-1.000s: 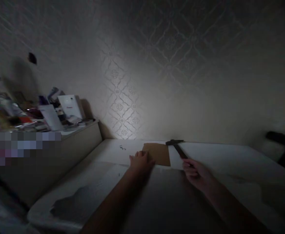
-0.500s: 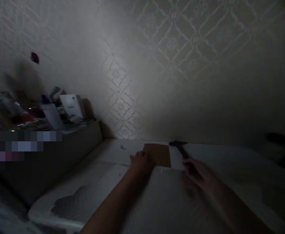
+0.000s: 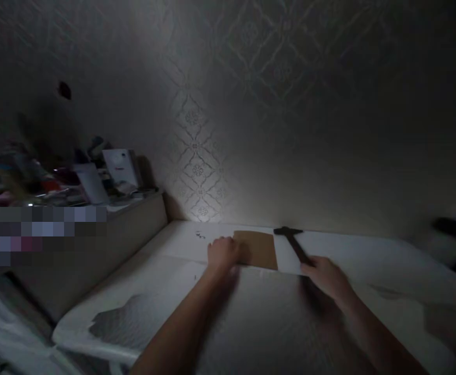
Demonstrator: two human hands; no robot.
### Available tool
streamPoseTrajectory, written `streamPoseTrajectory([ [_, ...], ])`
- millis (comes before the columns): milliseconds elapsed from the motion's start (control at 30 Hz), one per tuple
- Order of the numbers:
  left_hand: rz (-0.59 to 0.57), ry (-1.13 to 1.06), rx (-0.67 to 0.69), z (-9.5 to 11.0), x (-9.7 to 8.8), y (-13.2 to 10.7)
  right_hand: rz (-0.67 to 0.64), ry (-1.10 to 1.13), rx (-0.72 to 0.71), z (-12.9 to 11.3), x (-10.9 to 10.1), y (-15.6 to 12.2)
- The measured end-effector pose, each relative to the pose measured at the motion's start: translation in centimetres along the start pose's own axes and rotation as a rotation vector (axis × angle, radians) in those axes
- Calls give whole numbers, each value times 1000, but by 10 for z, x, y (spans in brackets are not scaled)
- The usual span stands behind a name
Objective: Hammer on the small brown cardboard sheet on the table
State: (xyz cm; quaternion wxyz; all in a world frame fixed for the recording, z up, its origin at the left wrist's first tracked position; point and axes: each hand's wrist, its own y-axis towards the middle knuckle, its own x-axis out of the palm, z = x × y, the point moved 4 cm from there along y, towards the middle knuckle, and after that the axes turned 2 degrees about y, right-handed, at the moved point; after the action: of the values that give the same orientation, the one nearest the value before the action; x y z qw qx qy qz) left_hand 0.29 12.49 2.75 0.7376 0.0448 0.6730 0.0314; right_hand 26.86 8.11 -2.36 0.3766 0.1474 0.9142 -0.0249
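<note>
Brown cardboard sheet (image 3: 257, 249) on a white table surface (image 3: 368, 260), with a dark-headed, dark-handled hammer (image 3: 292, 240) just beside it. Pale grey-beige wallpaper (image 3: 228, 104) embossed with a lattice of diamonds and small floral rosettes, brightest near the table corner. White box (image 3: 121, 165) with faint dark print among multicoloured clutter, reds and blues included, on a beige ledge (image 3: 134, 224); grey patch (image 3: 122, 320) on the white near edge.
</note>
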Motion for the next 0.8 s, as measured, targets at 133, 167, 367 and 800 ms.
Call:
streamPoseTrajectory([
  [133, 104, -3, -96, -17, 5, 8, -10, -246, 7, -6, -5, -7],
  [167, 117, 7, -124, -22, 7, 10, -14, -288, 9, -7, -6, -8],
  [367, 46, 44, -205, -44, 24, 19, -8, -455, 7, -7, -9, -10],
  [800, 59, 16, -248, -49, 25, 27, 239, -507, -266, -31, -4, -23],
])
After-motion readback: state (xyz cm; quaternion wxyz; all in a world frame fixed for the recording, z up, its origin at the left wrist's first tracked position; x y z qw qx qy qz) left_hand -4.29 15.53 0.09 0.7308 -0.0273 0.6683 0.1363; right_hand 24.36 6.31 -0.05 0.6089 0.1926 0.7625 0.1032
